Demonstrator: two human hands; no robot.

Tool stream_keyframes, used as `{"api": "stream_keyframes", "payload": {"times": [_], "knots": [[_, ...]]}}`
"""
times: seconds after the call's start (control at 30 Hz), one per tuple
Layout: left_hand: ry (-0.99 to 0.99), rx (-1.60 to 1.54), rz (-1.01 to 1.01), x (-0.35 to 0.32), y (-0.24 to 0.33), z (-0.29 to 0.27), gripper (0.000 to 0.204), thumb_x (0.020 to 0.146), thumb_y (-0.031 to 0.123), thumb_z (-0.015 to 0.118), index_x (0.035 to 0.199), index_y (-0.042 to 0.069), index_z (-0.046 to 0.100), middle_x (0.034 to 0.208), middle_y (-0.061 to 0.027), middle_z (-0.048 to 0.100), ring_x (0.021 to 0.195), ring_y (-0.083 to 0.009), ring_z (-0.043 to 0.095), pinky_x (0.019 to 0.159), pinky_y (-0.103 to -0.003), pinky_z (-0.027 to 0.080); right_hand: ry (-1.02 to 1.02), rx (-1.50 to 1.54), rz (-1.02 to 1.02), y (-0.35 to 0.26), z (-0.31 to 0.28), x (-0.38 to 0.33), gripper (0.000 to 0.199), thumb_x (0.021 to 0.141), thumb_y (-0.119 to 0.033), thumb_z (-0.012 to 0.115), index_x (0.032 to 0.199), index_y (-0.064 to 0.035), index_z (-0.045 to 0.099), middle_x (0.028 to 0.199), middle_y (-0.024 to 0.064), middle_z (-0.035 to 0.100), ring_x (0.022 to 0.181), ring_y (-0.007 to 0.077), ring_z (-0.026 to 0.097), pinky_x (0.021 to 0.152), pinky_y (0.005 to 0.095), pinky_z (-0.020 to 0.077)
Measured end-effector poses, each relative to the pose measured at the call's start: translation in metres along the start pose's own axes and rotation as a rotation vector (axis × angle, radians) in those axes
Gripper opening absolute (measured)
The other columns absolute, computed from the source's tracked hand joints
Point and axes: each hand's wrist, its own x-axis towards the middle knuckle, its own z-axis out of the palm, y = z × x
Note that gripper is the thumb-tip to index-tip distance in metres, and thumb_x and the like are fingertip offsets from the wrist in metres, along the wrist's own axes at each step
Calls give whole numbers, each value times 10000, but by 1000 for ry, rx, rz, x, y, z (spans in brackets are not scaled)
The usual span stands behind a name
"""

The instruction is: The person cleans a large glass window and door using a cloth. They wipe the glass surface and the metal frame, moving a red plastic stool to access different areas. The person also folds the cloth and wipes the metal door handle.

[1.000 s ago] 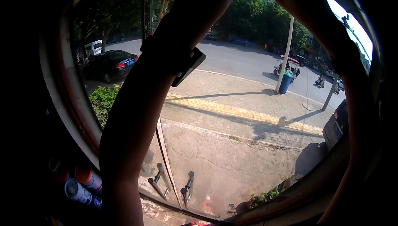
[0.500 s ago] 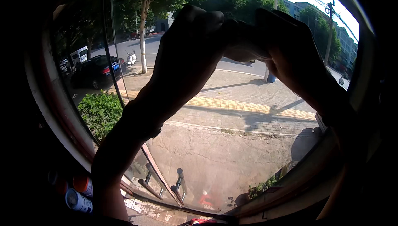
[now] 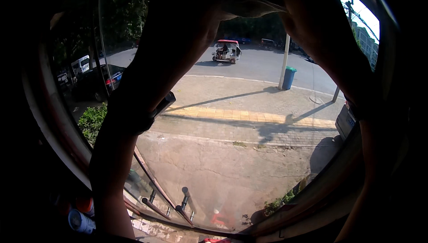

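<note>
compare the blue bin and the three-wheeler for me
The bin is blue with a green lid; the three-wheeler is whitish with a red roof. The bin stands on the paving; the three-wheeler is on the road. The bin looks narrower than the three-wheeler. Both are outdoors.

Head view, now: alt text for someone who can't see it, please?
Silhouetted against a sunlit street, the left hand and right hand are raised to a pale item, their grip too dark to tell. Beyond are a red-roofed three-wheeler and a blue bin by a pole.
</note>
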Motion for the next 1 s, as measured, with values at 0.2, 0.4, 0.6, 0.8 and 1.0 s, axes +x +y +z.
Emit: {"api": "stream_keyframes", "payload": {"times": [0.2, 0.4, 0.6, 0.8, 1.0], "knots": [[-479, -210, -200, -102, 121, -43, 466, 773, 38, 778, 1199, 100, 599, 1244, -138, 560, 1132, -308, 568, 798, -365, 617, -203, 566, 182, -107, 0, -115, 442, 794, -101, 820, 1152, 18, 589, 1127, 101, 588, 898, 188, 588, 675, 285, 578], [-409, -275, -205, -94, 128, -30, 441, 774, 88, 781, 1159, 100, 567, 1184, -129, 525, 1025, -297, 546, 754, -358, 599, -249, 478, 132, -91, 7, -122, 393, 824, -144, 799, 1143, -6, 615, 1051, 89, 597, 918, 176, 596, 677, 267, 596], [210, -146, 67, 89, 53, 47, 351, 783, 31, 768, 1115, 56, 658, 938, -146, 686, 872, -320, 691, 755, -412, 577, -54, -219, 13, 111, -26, -68, 341, 797, -124, 840, 1069, -48, 650, 881, 114, 667, 782, 240, 693, 720, 349, 605], [-27, -164, -59, 54, 73, 40, 327, 776, 48, 791, 1078, 28, 668, 961, -139, 673, 902, -269, 674, 708, -351, 592, -85, -30, 141, 38, -31, -80, 281, 836, -56, 774, 1105, -33, 697, 937, 108, 705, 866, 221, 720, 720, 304, 616], [-449, -449, -50, -75, 216, -11, 370, 809, 99, 794, 1123, 24, 611, 1089, -163, 567, 950, -274, 584, 677, -285, 607, -206, 637, 384, -104, -46, -217, 275, 898, -106, 732, 1131, 6, 637, 980, 72, 640, 799, 150, 623, 604, 261, 593]]}}
